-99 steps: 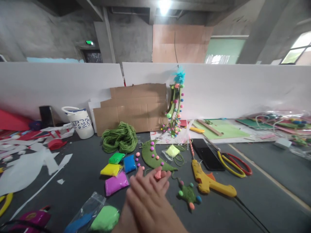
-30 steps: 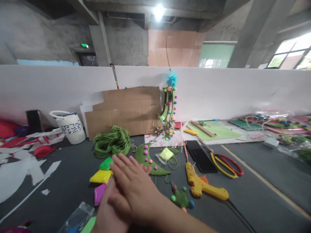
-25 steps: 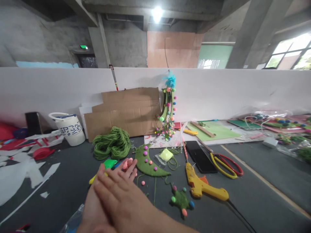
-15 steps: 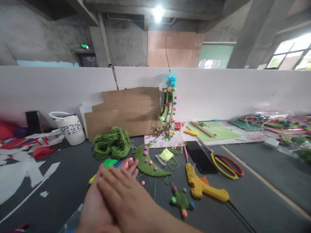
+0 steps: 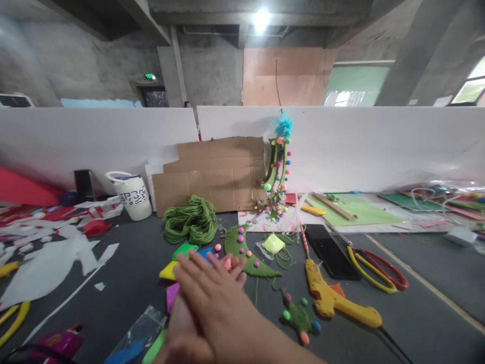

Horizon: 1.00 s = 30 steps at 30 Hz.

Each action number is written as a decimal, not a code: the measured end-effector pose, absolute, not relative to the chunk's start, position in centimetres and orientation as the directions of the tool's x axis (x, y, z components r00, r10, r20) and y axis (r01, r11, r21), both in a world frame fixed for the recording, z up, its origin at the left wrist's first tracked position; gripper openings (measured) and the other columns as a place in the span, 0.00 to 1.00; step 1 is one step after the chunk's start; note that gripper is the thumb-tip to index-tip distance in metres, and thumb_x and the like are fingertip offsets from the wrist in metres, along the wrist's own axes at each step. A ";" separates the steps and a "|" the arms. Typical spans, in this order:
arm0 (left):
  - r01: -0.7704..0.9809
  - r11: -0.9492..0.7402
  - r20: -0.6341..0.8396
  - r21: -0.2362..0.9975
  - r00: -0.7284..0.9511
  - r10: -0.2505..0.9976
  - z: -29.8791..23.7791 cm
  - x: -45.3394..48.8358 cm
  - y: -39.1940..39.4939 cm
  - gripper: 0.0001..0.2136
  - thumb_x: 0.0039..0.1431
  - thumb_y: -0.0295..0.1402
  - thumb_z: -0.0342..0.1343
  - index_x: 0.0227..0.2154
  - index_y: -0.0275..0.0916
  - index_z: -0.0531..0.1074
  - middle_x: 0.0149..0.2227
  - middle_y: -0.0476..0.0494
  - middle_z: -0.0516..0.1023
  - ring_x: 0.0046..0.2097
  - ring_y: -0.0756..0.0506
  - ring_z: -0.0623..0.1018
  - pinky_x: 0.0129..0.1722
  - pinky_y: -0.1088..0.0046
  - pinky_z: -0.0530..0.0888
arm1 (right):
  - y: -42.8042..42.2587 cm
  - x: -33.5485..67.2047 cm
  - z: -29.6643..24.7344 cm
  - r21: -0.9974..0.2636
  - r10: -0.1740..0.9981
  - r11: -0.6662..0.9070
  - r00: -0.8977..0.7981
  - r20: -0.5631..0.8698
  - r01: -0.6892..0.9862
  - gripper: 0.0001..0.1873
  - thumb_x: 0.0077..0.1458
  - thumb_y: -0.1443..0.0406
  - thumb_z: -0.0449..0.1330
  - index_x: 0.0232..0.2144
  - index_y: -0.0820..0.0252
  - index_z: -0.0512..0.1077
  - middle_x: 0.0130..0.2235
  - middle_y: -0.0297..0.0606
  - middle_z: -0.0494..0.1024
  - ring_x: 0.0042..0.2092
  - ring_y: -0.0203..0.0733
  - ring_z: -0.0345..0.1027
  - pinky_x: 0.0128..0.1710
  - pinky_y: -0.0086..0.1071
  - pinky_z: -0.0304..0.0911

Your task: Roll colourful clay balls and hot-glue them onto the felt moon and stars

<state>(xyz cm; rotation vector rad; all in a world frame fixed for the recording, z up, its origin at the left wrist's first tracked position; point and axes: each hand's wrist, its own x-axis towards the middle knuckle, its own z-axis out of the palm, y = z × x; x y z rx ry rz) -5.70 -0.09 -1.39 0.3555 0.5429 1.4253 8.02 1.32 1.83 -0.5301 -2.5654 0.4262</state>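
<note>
Grip [image 5: 215, 308] palm-to-palm, clasp on pink lump [image 5: 228, 263] unclear, crescent [image 5: 234, 246] edge close, tabletop [image 5: 270, 301] toward star [image 5: 299, 318].

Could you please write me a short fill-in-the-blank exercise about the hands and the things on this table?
1. The right hand lies on ____ of the left hand.
2. The bundle of yarn is ____ in colour.
3. The scissors have one yellow handle loop and one ____ one.
4. The black phone lies between the scissors and the corded ____.

Missing words: top; green; red; glue gun.
</note>
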 end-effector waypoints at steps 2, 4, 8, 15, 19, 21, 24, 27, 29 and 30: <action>-0.838 0.131 -0.144 0.530 0.063 0.988 -1.3 -5.8 -0.1 0.23 0.61 0.46 0.40 0.53 0.43 0.67 0.55 0.43 0.73 0.61 0.40 0.65 0.60 0.55 0.59 | 1.6 8.4 2.0 -0.414 0.525 0.829 -0.778 0.344 0.376 0.37 0.62 0.48 0.46 0.65 0.65 0.46 0.67 0.42 0.44 0.67 0.42 0.28 0.65 0.43 0.27; -0.847 0.167 -0.170 0.504 0.093 0.981 -0.9 -5.6 0.2 0.23 0.61 0.45 0.40 0.52 0.40 0.68 0.52 0.39 0.75 0.59 0.39 0.68 0.59 0.55 0.61 | 1.9 8.7 2.2 -0.395 0.541 0.822 -0.780 0.315 0.410 0.39 0.62 0.47 0.47 0.65 0.65 0.45 0.67 0.42 0.42 0.68 0.43 0.27 0.65 0.45 0.25; -0.865 0.255 -0.251 0.432 0.156 0.955 0.0 -4.7 0.9 0.24 0.64 0.42 0.35 0.50 0.34 0.69 0.47 0.34 0.78 0.55 0.39 0.72 0.57 0.55 0.62 | 2.3 8.8 2.2 -0.330 0.501 0.853 -0.813 0.298 0.404 0.38 0.62 0.48 0.47 0.65 0.63 0.45 0.67 0.40 0.42 0.68 0.42 0.26 0.64 0.46 0.22; -0.874 0.294 -0.181 0.387 0.240 0.954 0.2 -3.5 0.7 0.21 0.62 0.46 0.41 0.50 0.43 0.68 0.47 0.40 0.78 0.52 0.41 0.74 0.53 0.59 0.68 | 3.4 9.6 1.8 -0.187 0.502 0.865 -0.815 0.290 0.466 0.38 0.60 0.48 0.50 0.64 0.64 0.49 0.67 0.43 0.46 0.67 0.49 0.26 0.63 0.54 0.22; -0.869 0.321 -0.230 0.375 0.248 0.941 0.0 -3.3 0.7 0.19 0.63 0.43 0.43 0.46 0.35 0.70 0.40 0.37 0.79 0.44 0.42 0.78 0.47 0.61 0.72 | 3.2 10.5 2.3 -0.150 0.507 0.862 -0.814 0.282 0.485 0.39 0.60 0.47 0.48 0.65 0.64 0.46 0.67 0.42 0.44 0.68 0.49 0.26 0.63 0.55 0.25; -0.892 0.290 -0.276 0.346 0.199 0.940 0.1 -3.2 0.7 0.17 0.63 0.42 0.45 0.41 0.33 0.72 0.34 0.40 0.79 0.38 0.45 0.79 0.43 0.66 0.73 | 2.8 11.1 2.5 -0.151 0.522 0.852 -0.799 0.297 0.501 0.38 0.61 0.47 0.47 0.65 0.62 0.45 0.68 0.39 0.42 0.68 0.48 0.27 0.64 0.54 0.25; -0.922 0.250 -0.253 0.296 0.176 0.951 0.8 -3.1 0.5 0.17 0.63 0.42 0.46 0.38 0.31 0.72 0.29 0.43 0.77 0.32 0.48 0.78 0.42 0.71 0.73 | 1.9 12.2 2.3 -0.142 0.499 0.865 -0.794 0.346 0.482 0.37 0.63 0.47 0.43 0.66 0.61 0.42 0.68 0.37 0.41 0.68 0.47 0.28 0.64 0.52 0.25; -0.902 0.306 -0.218 0.303 0.248 0.944 1.3 -2.8 0.3 0.21 0.64 0.43 0.42 0.43 0.28 0.70 0.34 0.37 0.79 0.34 0.46 0.79 0.45 0.67 0.73 | 1.2 13.0 0.9 -0.084 0.430 0.897 -0.813 0.392 0.434 0.40 0.62 0.46 0.43 0.66 0.65 0.41 0.68 0.41 0.42 0.67 0.50 0.32 0.64 0.50 0.27; -0.881 0.343 -0.236 0.327 0.275 0.932 1.1 -2.7 0.3 0.23 0.64 0.44 0.41 0.47 0.26 0.67 0.39 0.31 0.78 0.39 0.43 0.79 0.47 0.64 0.71 | 1.0 13.1 -0.6 -0.003 0.373 0.912 -0.829 0.417 0.409 0.43 0.60 0.44 0.45 0.65 0.68 0.44 0.67 0.44 0.46 0.67 0.50 0.35 0.64 0.49 0.30; -0.870 0.360 -0.242 0.338 0.289 0.926 0.9 -2.7 0.3 0.25 0.64 0.45 0.41 0.49 0.26 0.66 0.41 0.30 0.78 0.42 0.42 0.79 0.49 0.63 0.70 | 0.9 12.9 -1.3 0.051 0.340 0.914 -0.830 0.443 0.402 0.40 0.61 0.46 0.46 0.64 0.69 0.47 0.66 0.45 0.49 0.67 0.50 0.36 0.64 0.47 0.31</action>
